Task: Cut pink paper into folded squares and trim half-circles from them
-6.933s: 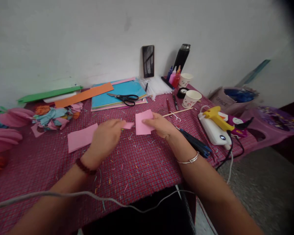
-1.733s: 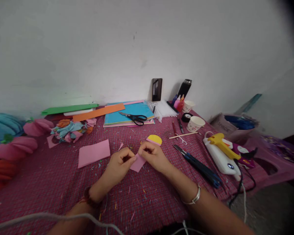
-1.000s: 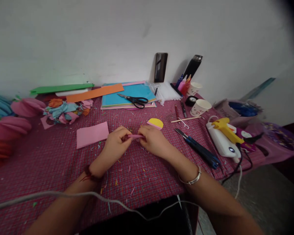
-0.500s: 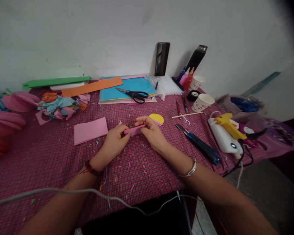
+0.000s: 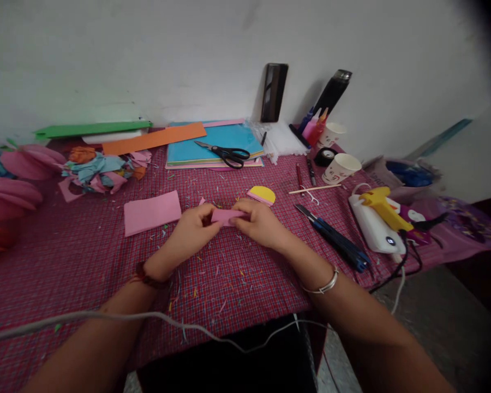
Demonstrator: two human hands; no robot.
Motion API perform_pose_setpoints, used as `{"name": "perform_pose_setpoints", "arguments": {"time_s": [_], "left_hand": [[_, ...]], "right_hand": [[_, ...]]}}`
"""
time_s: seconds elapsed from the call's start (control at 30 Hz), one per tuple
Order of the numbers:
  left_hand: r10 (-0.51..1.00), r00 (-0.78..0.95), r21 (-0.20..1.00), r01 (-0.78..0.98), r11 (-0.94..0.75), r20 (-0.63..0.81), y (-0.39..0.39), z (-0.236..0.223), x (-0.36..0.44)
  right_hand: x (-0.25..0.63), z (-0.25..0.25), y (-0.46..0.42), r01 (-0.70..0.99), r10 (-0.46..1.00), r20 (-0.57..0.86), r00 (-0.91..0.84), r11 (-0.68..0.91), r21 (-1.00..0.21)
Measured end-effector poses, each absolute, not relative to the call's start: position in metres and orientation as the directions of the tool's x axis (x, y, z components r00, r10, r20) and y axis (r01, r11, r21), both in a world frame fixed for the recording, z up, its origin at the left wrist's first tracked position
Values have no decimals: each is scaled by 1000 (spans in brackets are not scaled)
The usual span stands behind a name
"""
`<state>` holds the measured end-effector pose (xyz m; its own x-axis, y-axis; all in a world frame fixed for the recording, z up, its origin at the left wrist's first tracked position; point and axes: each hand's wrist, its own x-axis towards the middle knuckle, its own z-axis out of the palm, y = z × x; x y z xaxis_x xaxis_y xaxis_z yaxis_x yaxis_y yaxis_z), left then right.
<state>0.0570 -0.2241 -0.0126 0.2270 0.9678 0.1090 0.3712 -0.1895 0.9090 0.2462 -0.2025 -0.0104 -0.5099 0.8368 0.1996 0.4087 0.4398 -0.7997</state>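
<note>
Between my two hands is a small folded strip of pink paper (image 5: 225, 216), held just above the checked tablecloth. My left hand (image 5: 193, 229) pinches its left end with thumb and fingers. At the other end, my right hand (image 5: 259, 222) grips it, the fingertips curled partly behind the paper. A stack of pink paper (image 5: 152, 213) lies flat to the left of my left hand. Just beyond my right hand rests a yellow rounded paper piece (image 5: 262, 194) with a pink edge. Small paper scraps are scattered around both hands.
Black scissors (image 5: 225, 154) lie on blue sheets (image 5: 184, 150) at the back. On the right are a utility knife (image 5: 335, 240), a thin stick (image 5: 315, 189), paper cups (image 5: 341, 168) and a yellow glue gun (image 5: 387, 208). A white cable (image 5: 163, 316) crosses in front of my forearms.
The pink strip has tilted so more of its face shows, and my right fingers have curled in closer around its end. The view has shifted slightly.
</note>
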Motion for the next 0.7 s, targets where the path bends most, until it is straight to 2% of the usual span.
{"name": "perform_pose_setpoints", "arguments": {"time_s": [0.07,0.13,0.2,0.27,0.37,0.43,0.53,0.6,0.7], "left_hand": [[990,123,987,137,-90,73,-226,-7,57],[999,37,997,-67,-28,31,-228,-3,58],[1000,3,987,-162,8,-7,-229,0,60],[1000,-18,983,-182,18,-22,-230,1,63],[1000,-18,996,-90,7,-9,-234,3,67],[997,80,996,85,-31,24,-238,5,70],[961,269,927,339,-161,68,-243,7,76],[949,303,889,406,-214,90,-245,8,79],[947,305,881,417,-224,97,-246,10,79]], "right_hand": [[245,-10,-203,283,882,94,-463,248,-926],[243,-11,-205,151,871,-27,-491,54,-987],[240,-13,-208,47,842,-101,-530,-90,-995],[236,-15,-210,-28,845,-127,-519,-166,-986],[231,-17,-212,-158,883,-114,-455,-207,-966],[229,-18,-212,-247,896,-110,-429,-234,-940],[230,-18,-211,-319,911,-120,-394,-258,-912],[231,-17,-211,-322,914,-131,-385,-265,-909],[231,-15,-212,-321,912,-140,-385,-275,-906]]}}
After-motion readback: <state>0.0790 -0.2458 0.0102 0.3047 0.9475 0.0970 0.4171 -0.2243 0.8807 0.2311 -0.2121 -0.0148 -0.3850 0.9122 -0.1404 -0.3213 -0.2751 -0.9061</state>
